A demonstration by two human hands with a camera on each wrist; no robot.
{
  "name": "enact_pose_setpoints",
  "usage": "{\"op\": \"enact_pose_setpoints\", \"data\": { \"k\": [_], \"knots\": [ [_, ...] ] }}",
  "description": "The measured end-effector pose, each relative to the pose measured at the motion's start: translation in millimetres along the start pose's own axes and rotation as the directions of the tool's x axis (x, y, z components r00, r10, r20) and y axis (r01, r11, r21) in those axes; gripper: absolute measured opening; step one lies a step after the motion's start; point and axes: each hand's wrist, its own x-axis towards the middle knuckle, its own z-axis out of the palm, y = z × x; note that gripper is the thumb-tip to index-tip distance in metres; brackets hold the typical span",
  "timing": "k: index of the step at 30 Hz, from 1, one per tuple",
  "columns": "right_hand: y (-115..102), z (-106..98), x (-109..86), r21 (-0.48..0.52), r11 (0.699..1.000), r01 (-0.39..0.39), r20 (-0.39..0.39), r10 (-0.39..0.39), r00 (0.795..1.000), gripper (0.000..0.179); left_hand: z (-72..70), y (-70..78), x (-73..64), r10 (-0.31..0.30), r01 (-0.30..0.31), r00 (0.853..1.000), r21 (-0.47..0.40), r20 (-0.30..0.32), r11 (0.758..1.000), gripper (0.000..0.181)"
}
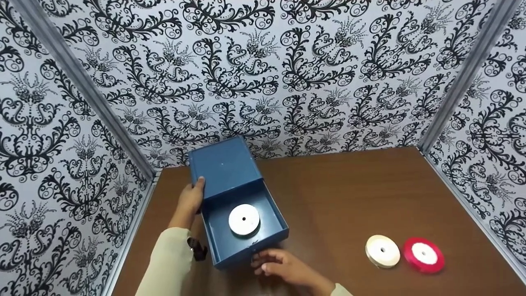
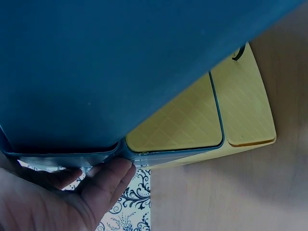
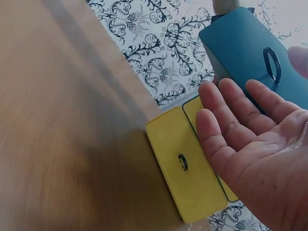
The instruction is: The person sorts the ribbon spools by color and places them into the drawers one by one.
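A small drawer unit (image 1: 224,164) with a blue top stands at the left of the table. Its blue top drawer (image 1: 269,224) is pulled out and holds a white ribbon spool (image 1: 242,211) lying flat. My left hand (image 1: 192,198) grips the unit's left side, thumb at the top edge and fingers along the side. Just in front of the drawer front, near its dark loop handle (image 3: 272,65), is my right hand (image 1: 283,267). Its fingers are loosely bent, and nothing lies in the palm (image 3: 269,144).
Yellow drawers (image 3: 166,159) sit beneath the blue one. On the brown table (image 1: 337,197), to the right, a cream ribbon spool (image 1: 374,251) lies beside a red one (image 1: 438,259). Patterned walls (image 1: 312,82) enclose the table at the back and both sides.
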Motion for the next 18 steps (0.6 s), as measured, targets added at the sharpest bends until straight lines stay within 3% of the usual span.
{"op": "enact_pose_setpoints", "data": {
  "k": [10,15,18],
  "knots": [
    [-1,6,13.0,0.048,0.999,0.003,0.036,-0.004,0.999,0.033,0.8,-0.7,1.5,0.004,-0.004,1.000,0.007,-0.012,1.000,0.070],
    [-3,12,15.2,0.082,0.996,-0.033,-0.006,0.033,0.999,0.032,0.2,-1.7,3.4,0.024,-0.022,1.000,0.051,-0.020,0.998,0.071],
    [-4,14,17.1,0.080,0.996,-0.037,-0.036,0.040,0.999,0.031,0.5,-1.8,3.1,0.027,-0.026,1.000,0.035,-0.015,0.999,0.072]
  ]
}}
